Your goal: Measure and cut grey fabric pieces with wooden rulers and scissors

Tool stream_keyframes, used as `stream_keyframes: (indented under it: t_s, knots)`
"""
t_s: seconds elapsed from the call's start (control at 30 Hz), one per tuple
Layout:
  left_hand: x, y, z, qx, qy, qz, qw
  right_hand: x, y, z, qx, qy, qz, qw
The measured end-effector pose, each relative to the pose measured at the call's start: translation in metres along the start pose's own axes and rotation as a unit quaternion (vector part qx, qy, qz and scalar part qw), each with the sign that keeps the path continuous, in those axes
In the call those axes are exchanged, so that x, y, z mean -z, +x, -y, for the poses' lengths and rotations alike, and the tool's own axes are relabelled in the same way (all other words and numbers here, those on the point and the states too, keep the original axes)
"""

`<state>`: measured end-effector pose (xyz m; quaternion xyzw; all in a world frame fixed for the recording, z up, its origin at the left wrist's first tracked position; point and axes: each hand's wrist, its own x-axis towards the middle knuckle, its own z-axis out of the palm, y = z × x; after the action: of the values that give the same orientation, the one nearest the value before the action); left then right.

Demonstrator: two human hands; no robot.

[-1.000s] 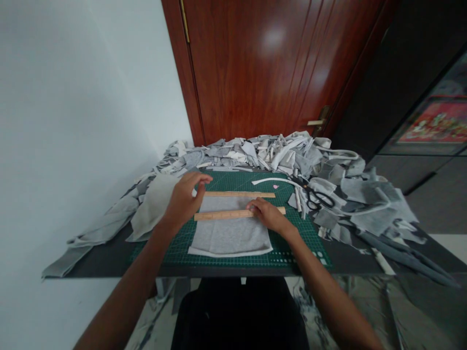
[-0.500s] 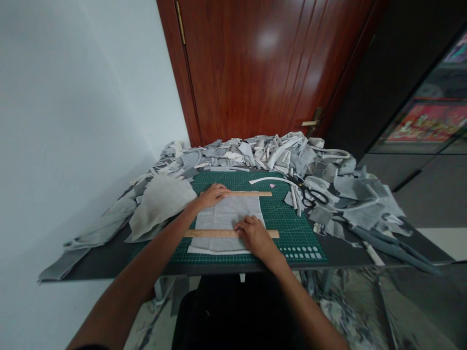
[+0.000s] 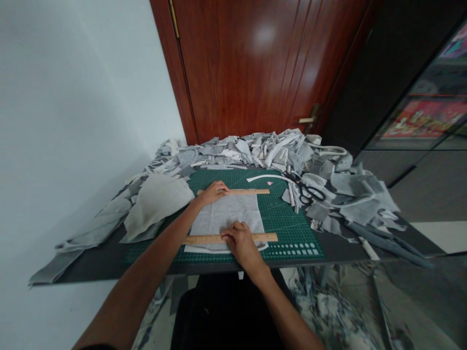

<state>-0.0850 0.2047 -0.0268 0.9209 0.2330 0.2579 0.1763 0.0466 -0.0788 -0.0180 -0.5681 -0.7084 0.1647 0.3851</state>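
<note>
A piece of light grey cloth [image 3: 228, 214] lies on a green cutting mat [image 3: 288, 223]. Across its far edge runs a wooden ruler [image 3: 251, 191]; my left hand [image 3: 216, 191] is closed over its left part, fingers pressed down on it. Near the cloth's front edge lies a second wooden ruler [image 3: 268, 237], roughly parallel to the first. Around the middle of this one, my right hand [image 3: 242, 243] is pinched, its thumb and fingers bent together. Cloth under both hands is hidden.
Grey and white fabric scraps [image 3: 233, 150] are heaped along the back. Black-handled scissors [image 3: 310, 193] lie among scraps at right, near a curved white strip [image 3: 266, 178] and a small pink piece [image 3: 270, 183]. A larger pale cloth [image 3: 156, 199] lies left of the mat.
My right hand has slid the lower ruler closer to the cloth's front edge and has shifted left along it. My left hand stays on the far ruler. The view has shifted slightly.
</note>
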Motion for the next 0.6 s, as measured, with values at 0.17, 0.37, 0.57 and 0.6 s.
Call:
stream_keyframes:
  t_s: [0.17, 0.37, 0.57, 0.6]
  knots:
    - [-0.002, -0.003, -0.003, 0.013, 0.001, -0.017, 1.000, -0.003, -0.020, 0.007, 0.005, -0.004, -0.015, 1.000]
    - [0.000, -0.004, -0.008, 0.022, 0.002, -0.018, 1.000, -0.001, -0.033, 0.012, 0.004, -0.010, -0.011, 1.000]
    - [-0.001, -0.003, -0.009, 0.024, 0.001, -0.021, 0.999, 0.001, -0.039, 0.011, 0.013, 0.020, -0.013, 1.000]
    - [-0.002, -0.003, -0.009, 0.025, 0.001, -0.022, 0.999, 0.001, -0.041, 0.011, 0.014, 0.022, -0.017, 1.000]
